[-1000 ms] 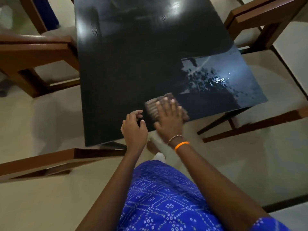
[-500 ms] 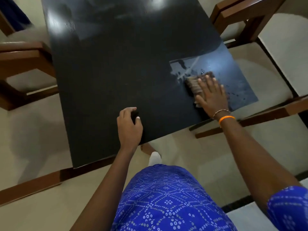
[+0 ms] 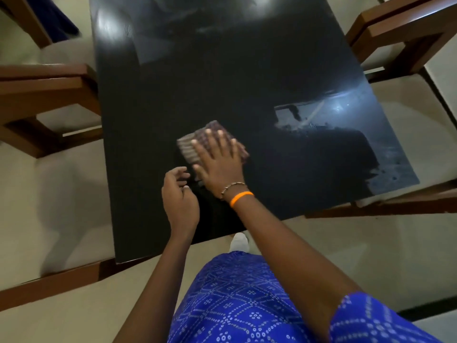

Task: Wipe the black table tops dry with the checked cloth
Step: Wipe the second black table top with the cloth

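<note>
Nearest to you, your left hand [image 3: 181, 201] hangs over the near part of the tabletop [image 3: 173, 95] with its fingers loosely curled; its grip holds nothing, and whether it touches the surface I cannot tell. Just beyond it, your right hand [image 3: 217, 162] lies flat on the checked cloth [image 3: 195, 144], fingers straight and a little spread, so the grip presses the cloth down and does not pinch it. The folded cloth sits near the middle of the near half of the tabletop, just beside the left hand.

Around the cloth the black surface looks dull and even, so I judge this part is mostly dry. Further away, toward the right corner, a pale sheen with small specks [image 3: 385, 169] remains; it may be water, it may be reflected light. The far half shows only glare, so I cannot judge it. Other table tops are not in view, so I judge the task unfinished.

Compared with half a second ago, the cloth and your right hand have come back from the right corner patch to the middle, next to the left hand, which has opened its fist a little.
</note>
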A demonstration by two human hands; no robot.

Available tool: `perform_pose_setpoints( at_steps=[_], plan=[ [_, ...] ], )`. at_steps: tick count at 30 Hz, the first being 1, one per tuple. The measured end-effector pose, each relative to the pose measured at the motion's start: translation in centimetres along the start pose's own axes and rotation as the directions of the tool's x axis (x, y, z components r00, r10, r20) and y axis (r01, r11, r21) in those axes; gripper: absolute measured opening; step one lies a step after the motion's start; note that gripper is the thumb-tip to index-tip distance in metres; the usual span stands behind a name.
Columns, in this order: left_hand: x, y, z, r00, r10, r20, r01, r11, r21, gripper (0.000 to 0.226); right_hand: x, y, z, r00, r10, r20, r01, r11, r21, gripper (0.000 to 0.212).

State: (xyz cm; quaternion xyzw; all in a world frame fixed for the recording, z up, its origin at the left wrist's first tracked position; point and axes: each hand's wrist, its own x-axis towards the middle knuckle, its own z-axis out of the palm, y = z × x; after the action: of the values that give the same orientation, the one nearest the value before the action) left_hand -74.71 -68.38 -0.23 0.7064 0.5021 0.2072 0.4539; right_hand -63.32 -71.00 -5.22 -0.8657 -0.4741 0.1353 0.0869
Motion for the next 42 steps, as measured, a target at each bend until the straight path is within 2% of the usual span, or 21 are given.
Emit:
perform_pose_setpoints(
  at_steps=[3, 6, 9, 12, 17, 19, 22, 23, 26, 28, 30, 32, 34, 38, 40, 42],
  plan=[
    [0.5, 0.0, -0.1, 0.999, -0.018, -0.032, 0.017, 0.999, -0.035, 0.037, 2.8, -0.8, -0.6, 0.976, -0.201, 0.084, 0.207, 0.976, -0.061, 0.056],
    [0.8, 0.9, 1.1, 1.000, -0.006, 0.004, 0.006, 0.999, -0.044, 0.032, 3.4, 2.9, -1.6, 0.970, -0.235, 0.067, 0.240, 0.968, -0.076, 0.056],
    [1.6, 2.5, 3.5, 0.988, 0.094, 0.122, -0.099, 0.995, 0.034, 0.031, 2.8, 9.4, -3.3, 0.998, -0.062, -0.022, 0.060, 0.995, -0.082, 0.056],
    [2.4, 3.6, 5.7, 0.947, 0.195, 0.254, -0.235, 0.963, 0.135, 0.029, 1.4, 17.9, -5.6, 0.973, 0.197, -0.119, -0.204, 0.978, -0.048, 0.056],
    [3.7, 4.4, 7.9, 0.911, 0.257, 0.322, -0.326, 0.928, 0.180, 0.031, -0.4, 28.6, -8.9, 0.796, 0.576, -0.184, -0.579, 0.814, 0.047, 0.055],
    [4.2, 4.6, 8.3, 0.919, 0.231, 0.321, -0.297, 0.939, 0.174, 0.033, -0.1, 29.5, -9.3, 0.742, 0.647, -0.176, -0.646, 0.760, 0.072, 0.056],
    [4.6, 4.9, 8.2, 0.942, 0.154, 0.297, -0.189, 0.977, 0.094, 0.037, 0.7, 26.9, -8.7, 0.685, 0.705, -0.183, -0.698, 0.707, 0.111, 0.059],
    [4.7, 4.9, 8.1, 0.953, 0.127, 0.276, -0.147, 0.988, 0.052, 0.037, 1.0, 25.2, -8.1, 0.697, 0.693, -0.185, -0.687, 0.719, 0.107, 0.060],
    [5.2, 4.8, 7.0, 0.983, 0.069, 0.169, -0.057, 0.995, -0.079, 0.038, 2.2, 18.5, -6.0, 0.818, 0.555, -0.151, -0.552, 0.831, 0.066, 0.062],
    [5.8, 4.6, 6.0, 0.995, 0.057, 0.083, -0.047, 0.992, -0.118, 0.036, 3.5, 13.4, -4.7, 0.908, 0.407, -0.102, -0.405, 0.914, 0.039, 0.062],
    [6.2, 4.3, 4.8, 0.999, 0.047, 0.006, -0.046, 0.990, -0.135, 0.035, 4.3, 8.3, -3.3, 0.982, 0.188, -0.023, -0.188, 0.982, 0.017, 0.061],
    [6.5, 4.0, 3.6, 0.999, 0.006, -0.046, -0.012, 0.990, -0.141, 0.035, 4.1, 4.3, -2.1, 0.997, -0.063, 0.050, 0.062, 0.998, 0.026, 0.059],
    [6.4, 3.8, 2.9, 0.997, -0.038, -0.074, 0.027, 0.988, -0.152, 0.036, 3.3, 2.8, -1.3, 0.972, -0.218, 0.081, 0.217, 0.976, 0.029, 0.055],
    [5.1, 4.2, 3.4, 0.991, -0.049, -0.124, 0.034, 0.991, -0.127, 0.036, 3.4, 6.1, -2.0, 0.952, -0.298, 0.069, 0.301, 0.953, -0.026, 0.055],
    [4.3, 4.6, 4.5, 0.991, -0.046, -0.128, 0.033, 0.994, -0.103, 0.036, 3.8, 9.6, -3.2, 0.971, -0.234, 0.048, 0.237, 0.970, -0.054, 0.057],
    [3.4, 5.2, 6.1, 0.994, -0.054, -0.100, 0.047, 0.997, -0.067, 0.038, 4.0, 14.5, -4.9, 0.995, -0.102, 0.006, 0.102, 0.993, -0.057, 0.057]
  ],
)
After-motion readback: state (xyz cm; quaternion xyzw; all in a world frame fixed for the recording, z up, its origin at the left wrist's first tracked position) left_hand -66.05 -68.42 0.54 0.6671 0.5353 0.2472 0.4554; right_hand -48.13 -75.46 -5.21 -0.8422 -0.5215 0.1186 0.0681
